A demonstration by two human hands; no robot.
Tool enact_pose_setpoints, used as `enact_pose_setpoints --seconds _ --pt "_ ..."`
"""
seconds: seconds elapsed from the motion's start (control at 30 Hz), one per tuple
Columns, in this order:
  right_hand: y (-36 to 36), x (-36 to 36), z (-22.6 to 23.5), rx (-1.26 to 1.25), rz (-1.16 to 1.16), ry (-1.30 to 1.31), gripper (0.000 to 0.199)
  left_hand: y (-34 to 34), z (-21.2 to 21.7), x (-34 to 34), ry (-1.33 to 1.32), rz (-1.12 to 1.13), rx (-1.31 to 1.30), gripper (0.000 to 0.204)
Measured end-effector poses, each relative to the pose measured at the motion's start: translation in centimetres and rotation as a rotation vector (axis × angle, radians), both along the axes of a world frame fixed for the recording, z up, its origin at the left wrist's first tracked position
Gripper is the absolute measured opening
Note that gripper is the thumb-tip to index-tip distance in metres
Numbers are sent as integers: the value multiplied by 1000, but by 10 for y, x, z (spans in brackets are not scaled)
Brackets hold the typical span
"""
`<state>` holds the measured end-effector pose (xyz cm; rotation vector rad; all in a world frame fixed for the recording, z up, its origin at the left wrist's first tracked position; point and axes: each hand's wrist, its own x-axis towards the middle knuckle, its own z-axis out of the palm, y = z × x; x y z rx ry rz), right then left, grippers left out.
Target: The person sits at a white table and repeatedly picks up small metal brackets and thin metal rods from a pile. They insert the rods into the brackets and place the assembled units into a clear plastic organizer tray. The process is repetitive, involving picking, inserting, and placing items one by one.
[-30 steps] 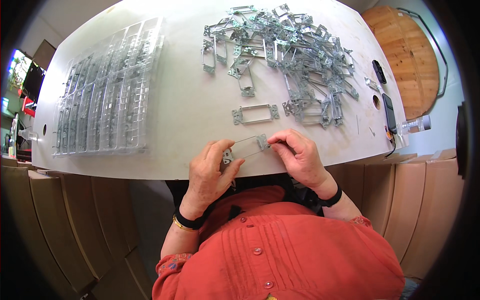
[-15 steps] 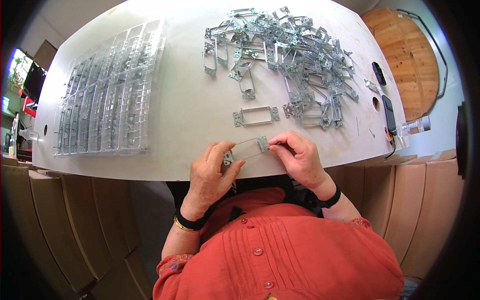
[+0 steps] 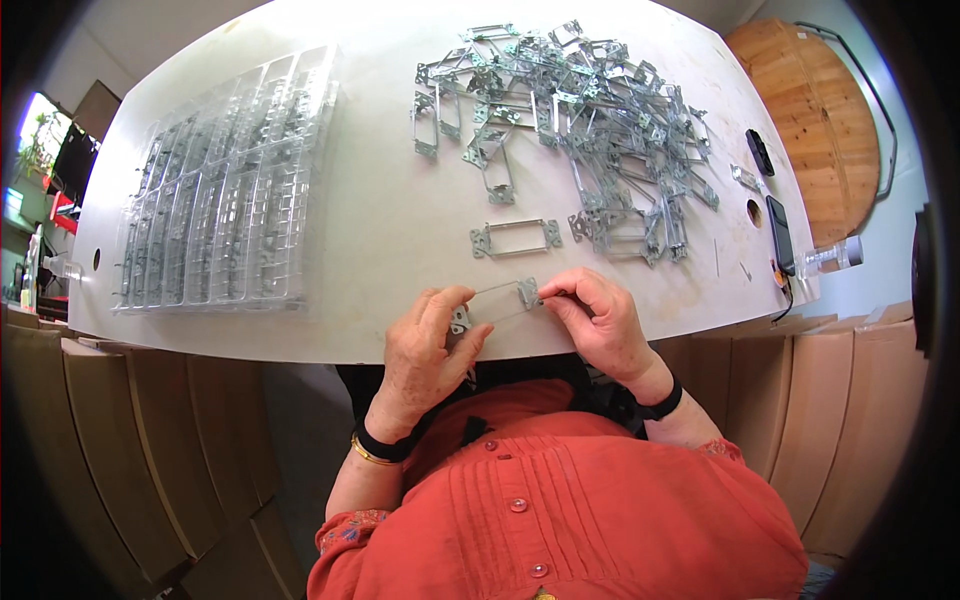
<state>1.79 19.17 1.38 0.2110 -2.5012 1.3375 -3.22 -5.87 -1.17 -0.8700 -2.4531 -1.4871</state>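
Near the table's front edge, my left hand [image 3: 428,345] grips the left end plate of a rectangular metal bracket frame [image 3: 528,293], made of two thin rods between end plates. My right hand [image 3: 597,318] is closed at the frame's right plate, thumb and forefinger pinched together. Whatever is between those fingertips is too small to make out. Just beyond my hands a second metal bracket frame [image 3: 516,238] lies flat. Farther back spreads a large heap of similar metal bracket frames [image 3: 610,130].
Clear plastic compartment trays [image 3: 215,230] holding small parts stand at the left. Along the right edge lie a black handheld device [image 3: 779,233], a small black object [image 3: 759,152] and a clear plastic bottle [image 3: 830,255]. Cardboard boxes [image 3: 790,400] flank me below the white table [image 3: 380,200].
The whole view has shifted slightly. Both hands keep nearly the same hold on the bracket frame; nothing else has visibly moved.
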Motion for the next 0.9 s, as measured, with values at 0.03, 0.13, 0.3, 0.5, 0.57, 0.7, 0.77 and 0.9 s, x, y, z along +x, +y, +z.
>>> enact_pose_setpoints --seconds 0.03,0.13,0.3,0.5,0.57,0.7,0.77,0.9 --pt "-1 0 2 6 1 2 8 0 -2 0 13 6 7 43" --pt "-1 4 3 59 -19 -77 9 -3 -3 4 -39 0 32 42" --pt "0 9 2 46 -46 -105 10 -4 0 2 37 -15 1 42" --pt "2 8 1 41 27 -74 10 -6 -3 5 45 -9 5 42" --pt "5 8 -1 35 31 -80 11 -5 -7 3 72 -17 15 41" --pt "9 10 -6 36 16 -110 12 -5 -4 4 37 -23 29 40" --pt "7 10 -3 26 10 -120 15 -5 -7 4 37 -20 24 40" --pt "8 10 -6 -37 -24 -131 18 -5 -10 5 -16 -29 27 40"
